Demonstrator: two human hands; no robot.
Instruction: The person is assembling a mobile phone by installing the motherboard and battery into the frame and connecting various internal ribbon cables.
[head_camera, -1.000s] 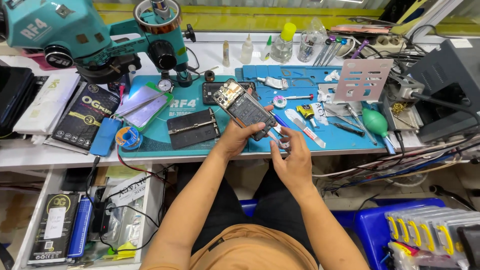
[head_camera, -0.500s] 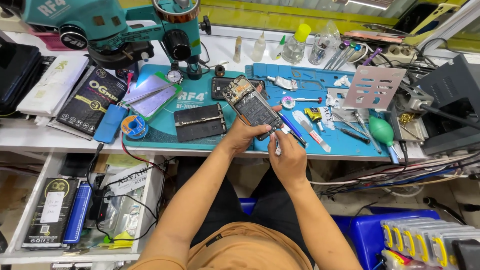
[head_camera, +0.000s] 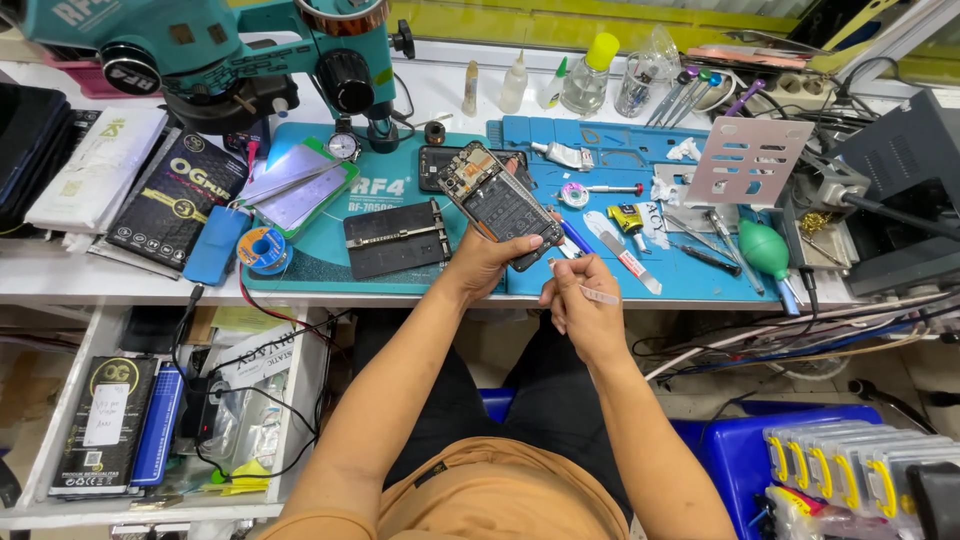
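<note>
My left hand (head_camera: 492, 262) holds an opened smartphone (head_camera: 497, 203) with its back removed and dark innards showing, tilted above the front edge of the blue work mat (head_camera: 690, 275). My right hand (head_camera: 582, 306) is just right of and below the phone, pinching a thin pale strip or small tool (head_camera: 598, 296) between thumb and fingers. Both forearms reach up from my lap.
A teal microscope (head_camera: 250, 50) stands at the back left over a teal mat (head_camera: 320, 260) with a dark phone holder (head_camera: 397, 238) and a solder spool (head_camera: 262, 247). Bottles (head_camera: 585, 72), tweezers, a green blower (head_camera: 769, 249) and a perforated metal plate (head_camera: 748, 160) lie to the right. Boxes fill the shelf below left.
The view has tilted down slightly. My right hand has drawn back from the phone toward the table's front edge, now holding the pale strip. My left hand keeps the phone.
</note>
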